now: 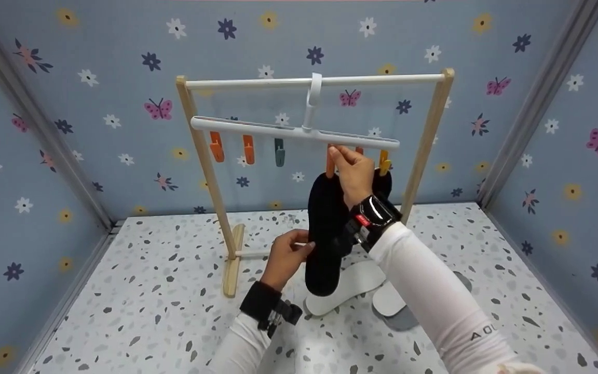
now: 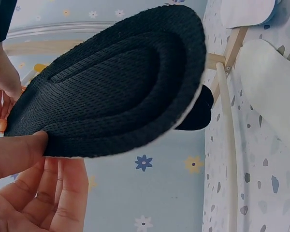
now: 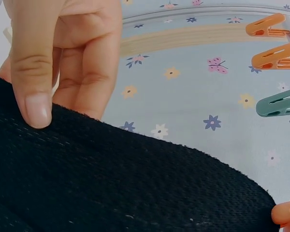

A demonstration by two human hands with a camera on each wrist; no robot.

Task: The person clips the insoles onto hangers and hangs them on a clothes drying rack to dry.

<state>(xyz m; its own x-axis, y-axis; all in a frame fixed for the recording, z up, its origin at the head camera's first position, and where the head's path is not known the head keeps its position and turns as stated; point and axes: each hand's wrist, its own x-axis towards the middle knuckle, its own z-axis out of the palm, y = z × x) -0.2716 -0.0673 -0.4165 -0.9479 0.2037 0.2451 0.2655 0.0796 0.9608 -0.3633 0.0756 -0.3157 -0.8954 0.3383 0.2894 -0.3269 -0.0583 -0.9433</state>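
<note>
Evidently, the front black insole (image 1: 322, 234) is held upright beneath the white hanger (image 1: 257, 127): its long edge is pinched by the left grip (image 1: 286, 254), and the orange clip (image 1: 330, 165) at its top end is pinched by the right grip (image 1: 356, 174). Whether the clip is fully closed cannot be told. Judged by its thin, textured fabric face, the insole should be found light, flexible, hardly slippery and not fragile; it is best taken by the long edge, with the top left free for the clip. Two black insoles are counted, the second, the rear insole (image 1: 383, 184), apparently being hung from the yellow clip (image 1: 384, 163). Six clips are seen: three orange, one teal, one yellow, one reddish and partly hidden. At least two pale insoles (image 1: 348, 288) are laid on the speckled tabletop (image 1: 164, 311).
</note>
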